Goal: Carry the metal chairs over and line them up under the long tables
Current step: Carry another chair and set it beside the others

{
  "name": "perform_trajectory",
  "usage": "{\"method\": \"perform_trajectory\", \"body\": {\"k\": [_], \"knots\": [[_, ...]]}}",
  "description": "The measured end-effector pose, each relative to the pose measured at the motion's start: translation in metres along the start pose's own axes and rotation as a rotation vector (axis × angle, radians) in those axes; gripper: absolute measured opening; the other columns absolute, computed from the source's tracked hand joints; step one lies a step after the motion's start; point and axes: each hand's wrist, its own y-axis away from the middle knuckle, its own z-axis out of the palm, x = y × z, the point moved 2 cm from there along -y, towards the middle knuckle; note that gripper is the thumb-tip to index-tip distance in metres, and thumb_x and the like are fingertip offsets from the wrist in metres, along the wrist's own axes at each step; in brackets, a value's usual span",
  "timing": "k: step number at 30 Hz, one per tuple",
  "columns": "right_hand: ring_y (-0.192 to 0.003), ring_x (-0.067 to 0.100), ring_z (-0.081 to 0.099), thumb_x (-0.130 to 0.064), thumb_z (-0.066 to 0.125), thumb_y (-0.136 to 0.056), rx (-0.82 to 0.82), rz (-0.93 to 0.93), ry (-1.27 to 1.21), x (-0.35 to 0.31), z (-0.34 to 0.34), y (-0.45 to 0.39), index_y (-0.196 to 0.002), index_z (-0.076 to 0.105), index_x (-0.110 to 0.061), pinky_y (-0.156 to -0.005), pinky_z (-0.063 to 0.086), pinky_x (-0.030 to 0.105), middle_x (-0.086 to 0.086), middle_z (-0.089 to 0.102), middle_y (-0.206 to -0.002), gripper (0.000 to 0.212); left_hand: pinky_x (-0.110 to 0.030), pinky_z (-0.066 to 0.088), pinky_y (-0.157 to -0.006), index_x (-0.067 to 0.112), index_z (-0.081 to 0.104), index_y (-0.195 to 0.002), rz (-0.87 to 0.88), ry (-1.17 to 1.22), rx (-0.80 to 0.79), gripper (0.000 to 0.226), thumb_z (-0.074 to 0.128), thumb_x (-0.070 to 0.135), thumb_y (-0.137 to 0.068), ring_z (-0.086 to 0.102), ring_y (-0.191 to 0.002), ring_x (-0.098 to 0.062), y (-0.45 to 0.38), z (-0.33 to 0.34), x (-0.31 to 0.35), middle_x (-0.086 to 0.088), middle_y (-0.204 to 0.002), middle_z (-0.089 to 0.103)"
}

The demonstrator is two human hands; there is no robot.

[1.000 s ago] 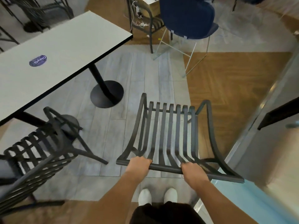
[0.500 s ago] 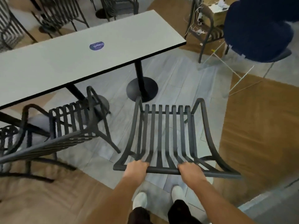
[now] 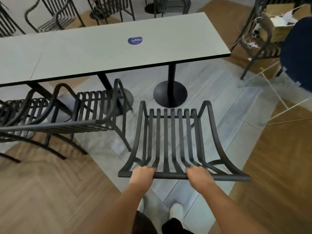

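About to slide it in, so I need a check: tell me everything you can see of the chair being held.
The held chair is dark metal, its back and seat made of parallel slats between curved side rails. It faces the long table, its front edge near the round pedestal base. The left hand and right hand grip its top rail. Its legs are hidden.

held chair (image 3: 172, 141) right of chair (image 3: 94, 112), before table (image 3: 108, 53).

Soft, even indoor light is falling from above, leaving only faint shadows under the counter (image 3: 104, 53). Wide-angle distortion is bending straight lines near the edges. Motion blur is smearing the left-hand chairs (image 3: 50, 115) and the wooden floor (image 3: 42, 191).
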Motion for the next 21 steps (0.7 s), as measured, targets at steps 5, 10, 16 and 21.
{"method": "perform_trajectory", "body": {"k": [5,10,16,21], "knots": [[-0.115,0.033,0.062,0.003,0.044,-0.097,0.000,-0.007,0.039,0.014,-0.016,-0.019,-0.125,0.060,-0.010,-0.089,0.049,0.041,0.010,0.063,-0.123,0.035,-0.037,0.053,-0.085,0.026,0.060,-0.127,-0.028,0.017,0.008,0.033,0.046,0.010,-0.102,0.066,-0.100,-0.025,-0.020,-0.009,0.005,-0.002,-0.110,0.069],[-0.112,0.032,0.064,0.000,0.046,-0.097,-0.015,-0.014,0.063,0.023,-0.035,-0.047,-0.123,0.062,-0.011,-0.089,0.051,0.041,0.009,0.065,-0.119,0.032,-0.038,0.053,-0.082,0.027,0.060,-0.130,-0.041,0.026,-0.020,0.036,0.047,0.009,-0.101,0.066,-0.102,-0.028,-0.048,-0.027,-0.001,-0.003,-0.110,0.069],[-0.114,0.031,0.062,-0.002,0.047,-0.099,-0.016,-0.007,0.059,0.032,-0.070,-0.091,-0.125,0.059,-0.012,-0.092,0.051,0.041,0.009,0.064,-0.122,0.031,-0.038,0.056,-0.088,0.025,0.061,-0.129,-0.044,0.036,-0.045,0.033,0.051,0.009,-0.102,0.066,-0.103,-0.027,-0.095,-0.053,-0.013,-0.004,-0.112,0.068],[-0.115,0.030,0.062,-0.005,0.049,-0.101,-0.037,0.031,0.078,0.039,-0.103,-0.128,-0.128,0.059,-0.013,-0.095,0.051,0.041,0.009,0.064,-0.124,0.030,-0.038,0.056,-0.087,0.023,0.060,-0.129,-0.032,0.035,-0.030,0.033,0.051,0.008,-0.101,0.067,-0.104,-0.027,-0.136,-0.077,-0.026,-0.004,-0.114,0.068]]}}
